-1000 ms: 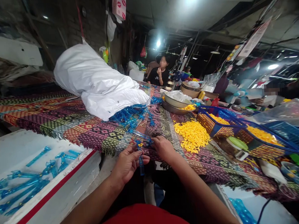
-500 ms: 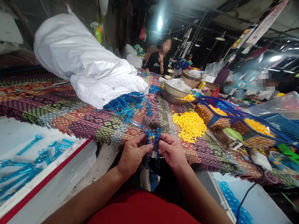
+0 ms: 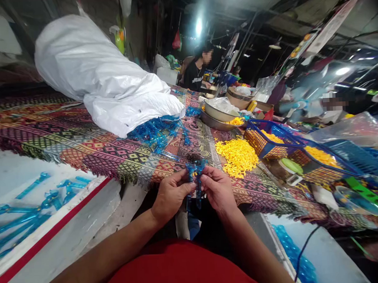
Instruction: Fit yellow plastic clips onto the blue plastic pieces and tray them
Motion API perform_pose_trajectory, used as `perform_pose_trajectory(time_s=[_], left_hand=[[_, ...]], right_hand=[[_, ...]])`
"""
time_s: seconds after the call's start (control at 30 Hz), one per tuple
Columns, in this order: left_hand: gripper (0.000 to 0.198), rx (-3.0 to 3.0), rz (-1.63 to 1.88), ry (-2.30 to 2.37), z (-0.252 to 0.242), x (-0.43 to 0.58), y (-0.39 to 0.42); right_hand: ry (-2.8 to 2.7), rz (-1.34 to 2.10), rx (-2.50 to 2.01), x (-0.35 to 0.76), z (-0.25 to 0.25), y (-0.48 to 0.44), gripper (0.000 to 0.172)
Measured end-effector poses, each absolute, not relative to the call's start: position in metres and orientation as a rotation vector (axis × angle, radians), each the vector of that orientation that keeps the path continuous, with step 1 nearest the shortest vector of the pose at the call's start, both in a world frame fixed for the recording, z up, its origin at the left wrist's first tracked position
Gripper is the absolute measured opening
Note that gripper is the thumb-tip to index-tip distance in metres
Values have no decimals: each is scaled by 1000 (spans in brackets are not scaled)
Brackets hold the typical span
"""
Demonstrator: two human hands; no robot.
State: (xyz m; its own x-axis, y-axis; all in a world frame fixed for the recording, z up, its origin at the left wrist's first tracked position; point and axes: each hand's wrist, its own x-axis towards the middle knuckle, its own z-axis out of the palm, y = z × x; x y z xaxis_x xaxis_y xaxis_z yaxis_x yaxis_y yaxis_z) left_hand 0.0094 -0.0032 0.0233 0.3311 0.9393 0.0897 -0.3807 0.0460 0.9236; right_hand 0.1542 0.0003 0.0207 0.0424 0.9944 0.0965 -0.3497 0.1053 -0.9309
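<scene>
Both hands pinch a translucent blue plastic piece (image 3: pixel 192 170) with two long parts hanging down and a bit of yellow in its middle. My left hand (image 3: pixel 172 192) grips its left side between thumb and fingers. On its right side, my right hand (image 3: pixel 219 189) is closed in the same way. Just beyond the fingertips lies a small dark heap (image 3: pixel 194 158) of tiny bits on the patterned cloth (image 3: pixel 136 156). Farther off, a pile of similar blue plastic pieces (image 3: pixel 157 132) spills out at the mouth of a white sack (image 3: pixel 111 82).
Right of my hands lie a heap of small yellow pieces (image 3: pixel 237 156), blue baskets (image 3: pixel 270 144) of yellow pieces and stacked bowls (image 3: pixel 217 119). A white foam box (image 3: pixel 55 230) with blue pieces stands at left, another white box (image 3: pixel 334 252) at right. A person (image 3: pixel 195 72) sits across the table.
The view has shifted slightly. Both hands keep hold of the blue plastic piece in nearly the same place. The person across the table has lowered a hand from near the face.
</scene>
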Motion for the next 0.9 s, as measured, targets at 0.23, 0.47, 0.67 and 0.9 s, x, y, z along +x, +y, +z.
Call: perform_pose_trajectory(time_s=[0.23,0.47,0.67,0.9], left_hand=[[36,1167,1106,662,27,10,-1],[31,1289,1143,698,26,9,3],[19,1513,1165,751,25,6,8],[24,1468,1153,772,19,8,8]], right_hand=[[-1005,1230,-915,153,23,1,24],[-971,1183,-971,152,16,4,17],[-1082,1094,-987,152,8,3,8],[-1127,941,-1034,151,1,4,11]])
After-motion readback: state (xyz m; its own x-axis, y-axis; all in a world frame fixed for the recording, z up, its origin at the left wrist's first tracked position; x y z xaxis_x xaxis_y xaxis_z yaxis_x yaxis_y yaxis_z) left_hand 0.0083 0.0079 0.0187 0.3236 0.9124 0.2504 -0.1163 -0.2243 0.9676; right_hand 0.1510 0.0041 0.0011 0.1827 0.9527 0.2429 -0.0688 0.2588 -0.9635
